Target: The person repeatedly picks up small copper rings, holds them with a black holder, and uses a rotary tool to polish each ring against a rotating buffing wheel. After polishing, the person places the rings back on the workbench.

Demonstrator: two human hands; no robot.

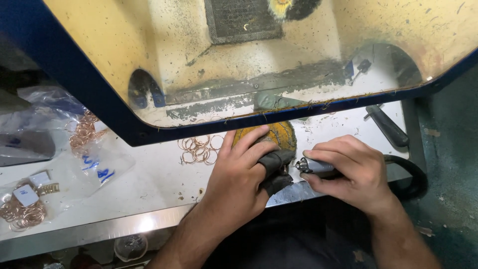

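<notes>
A small piece, wrapped in dark cloth, is clamped in the left hand (236, 174) against the yellow pad (271, 135) while a rotary handpiece (314, 166) is gripped in the right hand (348, 172), so grinding seems underway and steady tip contact is needed next.

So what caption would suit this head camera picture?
Left hand steadies a dark-wrapped piece on a yellow pad; right hand grips a silver rotary handpiece.

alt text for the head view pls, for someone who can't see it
A person's right hand holds a rotary handpiece toward a dark cloth that the left hand presses on a white bench, below a dusty blue-framed shield. Loose copper rings lie left of the hands, with bagged rings further left.
</notes>
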